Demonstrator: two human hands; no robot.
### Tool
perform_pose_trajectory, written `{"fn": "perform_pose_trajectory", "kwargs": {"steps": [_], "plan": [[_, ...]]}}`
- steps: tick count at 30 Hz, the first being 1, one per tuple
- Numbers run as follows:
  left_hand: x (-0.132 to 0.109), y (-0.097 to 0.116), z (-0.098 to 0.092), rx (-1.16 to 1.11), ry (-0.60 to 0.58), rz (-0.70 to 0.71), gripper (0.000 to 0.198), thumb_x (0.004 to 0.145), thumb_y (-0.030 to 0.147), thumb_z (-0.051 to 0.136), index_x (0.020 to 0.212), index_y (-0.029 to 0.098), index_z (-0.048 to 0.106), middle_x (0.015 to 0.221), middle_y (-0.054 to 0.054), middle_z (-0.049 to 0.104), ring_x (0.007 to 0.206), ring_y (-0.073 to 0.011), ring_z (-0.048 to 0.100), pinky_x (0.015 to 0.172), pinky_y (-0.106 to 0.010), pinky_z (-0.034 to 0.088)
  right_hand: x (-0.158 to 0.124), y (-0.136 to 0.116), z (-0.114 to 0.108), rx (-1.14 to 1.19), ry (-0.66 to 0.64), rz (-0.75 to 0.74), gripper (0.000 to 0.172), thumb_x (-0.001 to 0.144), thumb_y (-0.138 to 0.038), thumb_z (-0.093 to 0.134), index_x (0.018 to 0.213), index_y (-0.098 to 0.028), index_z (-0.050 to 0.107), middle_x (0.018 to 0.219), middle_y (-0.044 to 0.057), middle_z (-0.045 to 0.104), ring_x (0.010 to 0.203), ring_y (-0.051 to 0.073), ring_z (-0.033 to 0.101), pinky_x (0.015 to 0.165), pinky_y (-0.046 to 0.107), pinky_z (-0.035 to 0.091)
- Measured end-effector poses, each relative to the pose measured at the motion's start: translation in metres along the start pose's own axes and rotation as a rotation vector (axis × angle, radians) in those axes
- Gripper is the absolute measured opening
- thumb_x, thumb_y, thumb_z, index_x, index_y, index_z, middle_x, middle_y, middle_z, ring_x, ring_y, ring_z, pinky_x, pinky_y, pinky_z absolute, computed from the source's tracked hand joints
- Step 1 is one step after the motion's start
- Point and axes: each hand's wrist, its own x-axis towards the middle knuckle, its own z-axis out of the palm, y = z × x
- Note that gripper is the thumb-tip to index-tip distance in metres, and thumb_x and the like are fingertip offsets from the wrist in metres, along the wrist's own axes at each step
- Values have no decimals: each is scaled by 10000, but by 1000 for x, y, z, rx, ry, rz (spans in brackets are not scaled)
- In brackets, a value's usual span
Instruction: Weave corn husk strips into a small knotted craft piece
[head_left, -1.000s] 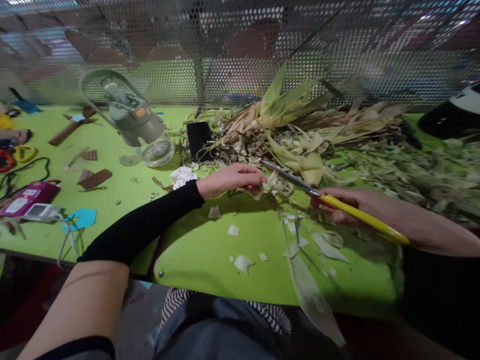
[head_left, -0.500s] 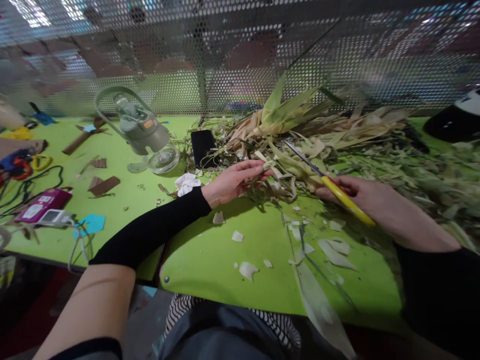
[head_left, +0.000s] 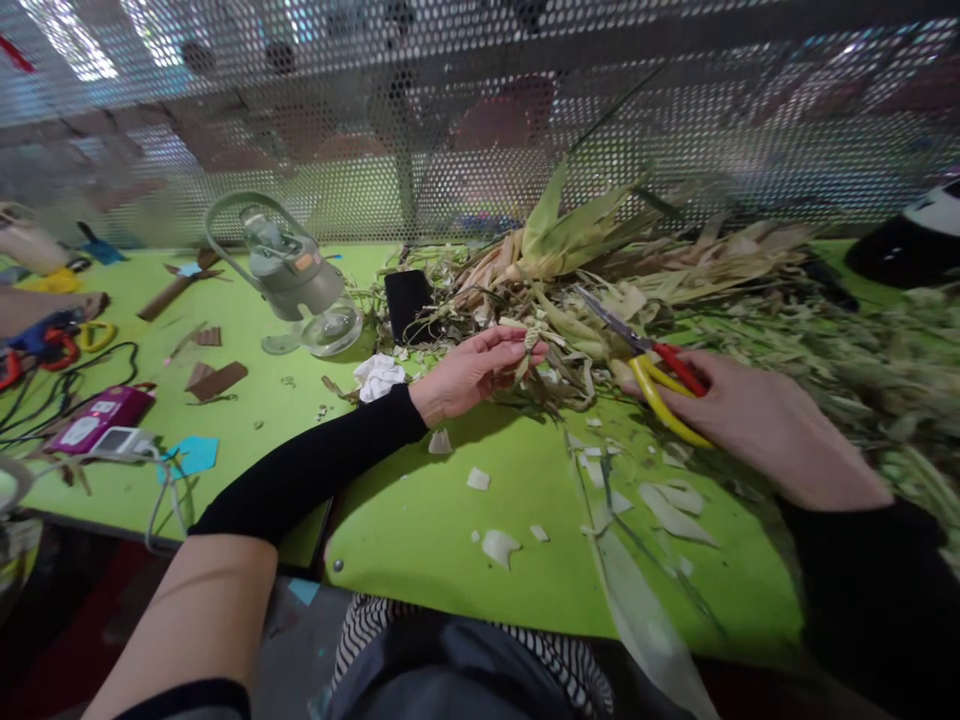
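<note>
My left hand [head_left: 472, 372] pinches a small knot of dried corn husk strips [head_left: 534, 340] at the near edge of a big heap of corn husks [head_left: 600, 270]. My right hand [head_left: 757, 420] grips scissors [head_left: 652, 375] with yellow and red handles. Their blades point up and left into the husks, close to the pinched strips. Both hands rest low over the bright green table [head_left: 420, 510]. Cut husk scraps [head_left: 499, 545] lie scattered on the table in front of me, and a long pale leaf [head_left: 637, 610] hangs over the near edge.
A tipped clear bottle with a grey-green lid and loop handle [head_left: 289, 275] lies left of a black phone [head_left: 409, 300]. A crumpled white tissue [head_left: 379, 375], brown card pieces [head_left: 217, 380], a pink device [head_left: 101, 415], cables and blue paper sit at the left. Perforated metal mesh [head_left: 450, 120] walls the back.
My right hand has turned the scissors, drawing them right and back toward the heap so the handles now show in my fingers. My left hand has lifted the husk strips slightly.
</note>
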Motion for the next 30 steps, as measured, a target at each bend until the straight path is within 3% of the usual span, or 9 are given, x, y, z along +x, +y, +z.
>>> {"fn": "perform_pose_trajectory", "kwargs": {"steps": [3, 7, 10, 12, 14, 17, 22, 27, 30], "plan": [[-1, 0, 2, -4, -19, 14, 126, 846, 85, 716, 921, 168, 659, 970, -29, 762, 851, -113, 709, 797, -240, 482, -3, 0, -2, -135, 4, -25, 340, 886, -432, 539, 1020, -152, 679, 889, 169, 735, 805, 326, 673, 666, 361, 450], [-1, 3, 14, -8, -59, 34, 119, 833, 68, 711, 878, 153, 641, 949, -18, 753, 782, -99, 676, 849, -287, 509, -9, -5, -5, -219, 127, 1, 382, 932, -408, 486, 942, -102, 715, 864, 224, 720, 871, 371, 666, 721, 409, 462], [1, 8, 27, 4, -101, 57, 135, 815, 39, 703, 872, 140, 633, 897, -10, 738, 752, -97, 661, 873, -317, 516, -14, -23, -11, 151, 224, -44, 414, 948, -466, 456, 960, -136, 706, 931, 178, 732, 858, 310, 661, 737, 391, 487], [4, 10, 35, 31, -108, 92, 192, 772, 21, 730, 880, 141, 627, 853, 5, 727, 741, -96, 656, 870, -308, 506, -15, -40, -16, 581, 79, -142, 464, 985, -546, 366, 998, -205, 681, 1002, 98, 748, 852, 252, 671, 732, 357, 508], [7, 11, 41, 63, -109, 147, 251, 728, 16, 760, 891, 148, 622, 807, 27, 713, 711, -85, 640, 829, -272, 486, -13, -57, -18, 750, -38, -215, 456, 962, -615, 417, 958, -233, 665, 990, 57, 744, 875, 239, 663, 767, 348, 508], [13, 13, 47, 96, -103, 211, 249, 731, 20, 749, 897, 151, 617, 790, 35, 714, 676, -70, 625, 751, -231, 451, -4, -74, -14, 827, -46, -194, 378, 918, -600, 522, 861, -240, 623, 872, 32, 719, 826, 221, 635, 768, 333, 486], [18, 34, 47, 170, -10, 285, 183, 780, 37, 725, 873, 150, 615, 809, 21, 734, 713, -69, 641, 749, -207, 446, 17, -83, -4, 984, -103, -192, 409, 868, -634, 574, 785, -233, 567, 743, 7, 610, 701, 182, 551, 677, 313, 433], [14, 73, 39, 200, -67, 241, 112, 826, 105, 715, 856, 154, 619, 756, 24, 714, 653, -58, 625, 675, -180, 445, 29, -72, -6, 1164, -148, -230, 485, 803, -698, 637, 812, -219, 561, 646, -51, 470, 613, 127, 423, 623, 273, 359], [12, 85, 34, 176, -120, 199, 95, 834, 88, 684, 873, 154, 627, 746, 18, 707, 671, -63, 655, 667, -168, 461, 23, -56, -18, 1091, -118, -210, 506, 862, -717, 559, 870, -212, 600, 685, -29, 524, 648, 141, 471, 657, 278, 379]]}}
